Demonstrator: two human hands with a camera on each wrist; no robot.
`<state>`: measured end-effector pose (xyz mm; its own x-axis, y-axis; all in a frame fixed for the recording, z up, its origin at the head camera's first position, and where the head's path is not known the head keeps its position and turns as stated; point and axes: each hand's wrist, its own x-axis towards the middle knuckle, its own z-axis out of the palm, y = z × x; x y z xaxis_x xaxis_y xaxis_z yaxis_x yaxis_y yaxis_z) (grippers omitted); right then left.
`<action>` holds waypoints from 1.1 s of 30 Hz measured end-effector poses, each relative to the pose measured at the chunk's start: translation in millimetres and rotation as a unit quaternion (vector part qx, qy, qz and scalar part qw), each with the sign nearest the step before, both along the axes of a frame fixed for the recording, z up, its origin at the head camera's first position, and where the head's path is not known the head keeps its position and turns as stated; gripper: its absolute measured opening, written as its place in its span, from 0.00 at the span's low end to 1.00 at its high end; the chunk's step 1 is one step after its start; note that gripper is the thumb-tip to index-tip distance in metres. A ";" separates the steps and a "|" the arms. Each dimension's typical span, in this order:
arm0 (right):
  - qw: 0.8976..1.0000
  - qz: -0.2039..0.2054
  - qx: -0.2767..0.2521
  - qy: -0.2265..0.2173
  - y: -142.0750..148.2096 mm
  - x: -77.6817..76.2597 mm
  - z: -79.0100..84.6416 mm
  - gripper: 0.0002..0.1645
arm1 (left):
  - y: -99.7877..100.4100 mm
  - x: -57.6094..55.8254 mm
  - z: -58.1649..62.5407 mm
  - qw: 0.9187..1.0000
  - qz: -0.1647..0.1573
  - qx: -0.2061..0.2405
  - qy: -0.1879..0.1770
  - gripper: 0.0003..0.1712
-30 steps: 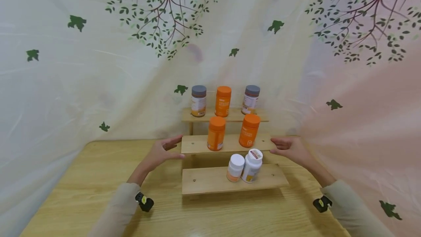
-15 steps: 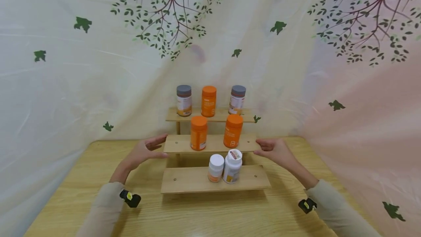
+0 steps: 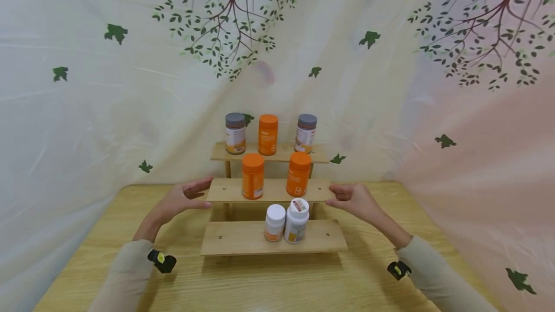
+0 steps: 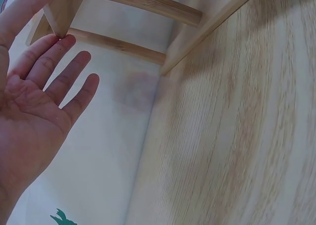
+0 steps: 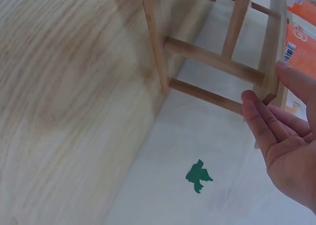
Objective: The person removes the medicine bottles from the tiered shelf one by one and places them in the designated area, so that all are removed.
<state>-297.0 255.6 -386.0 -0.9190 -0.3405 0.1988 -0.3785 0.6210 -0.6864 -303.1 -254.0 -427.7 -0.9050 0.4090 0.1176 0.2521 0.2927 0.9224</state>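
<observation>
A three-tier wooden display rack (image 3: 236,243) stands on the table, its middle board (image 3: 275,189) between my two hands. My left hand (image 3: 175,202) holds that board's left end, thumb by the front corner and fingertips by the back one; in the left wrist view the fingers are nearly straight, and two fingertips meet the board's corner (image 4: 61,24). At the right end, my right hand (image 3: 357,202) grips the board between thumb and bent fingers. Two orange bottles (image 3: 253,177) stand on this middle tier. Lower down are a small white bottle (image 3: 275,223) and a taller white bottle (image 3: 297,223).
The top tier carries two grey-capped jars (image 3: 236,134) with an orange bottle (image 3: 268,135) between them. A pale curtain (image 3: 173,110) printed with leaves hangs right behind the wooden table (image 3: 277,283). Table surface shows in front of the rack and at both sides.
The rack with all its bottles has slid left along the table, both hands moving with it. The bottles keep their places on the tiers. The head view has shifted slightly.
</observation>
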 end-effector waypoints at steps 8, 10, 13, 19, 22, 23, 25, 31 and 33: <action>0.995 0.034 0.080 0.040 3.5 -8.6 12.4 0.28 | 1.8 0.5 2.1 1.000 0.003 -0.008 0.003 0.46; 0.993 0.042 0.096 0.050 4.9 -11.0 14.0 0.28 | 1.9 1.2 2.9 1.000 0.003 -0.014 0.008 0.47; 0.991 0.053 0.112 0.055 6.8 -14.6 14.8 0.29 | 2.9 2.1 4.6 1.000 0.005 -0.022 0.019 0.46; 0.986 0.097 0.129 0.045 7.0 -21.0 16.8 0.32 | 6.8 3.4 12.3 0.998 0.017 -0.035 0.054 0.45; 0.984 0.109 0.134 0.036 6.8 -22.9 17.7 0.33 | 10.9 4.0 20.5 0.997 0.036 -0.027 0.063 0.43; 0.984 0.111 0.136 0.034 7.0 -23.3 17.9 0.34 | 12.3 4.0 23.7 0.997 0.041 -0.023 0.067 0.43; 0.983 0.116 0.140 0.036 7.2 -24.0 18.1 0.34 | 15.6 3.7 30.7 0.996 0.049 -0.018 0.076 0.42; 0.979 0.132 0.147 0.048 7.7 -25.5 17.4 0.35 | 24.6 1.3 54.2 0.992 0.070 -0.017 0.104 0.43; 0.979 0.133 0.146 0.049 8.1 -26.5 17.2 0.34 | 27.2 -0.5 62.7 0.991 0.075 -0.015 0.106 0.43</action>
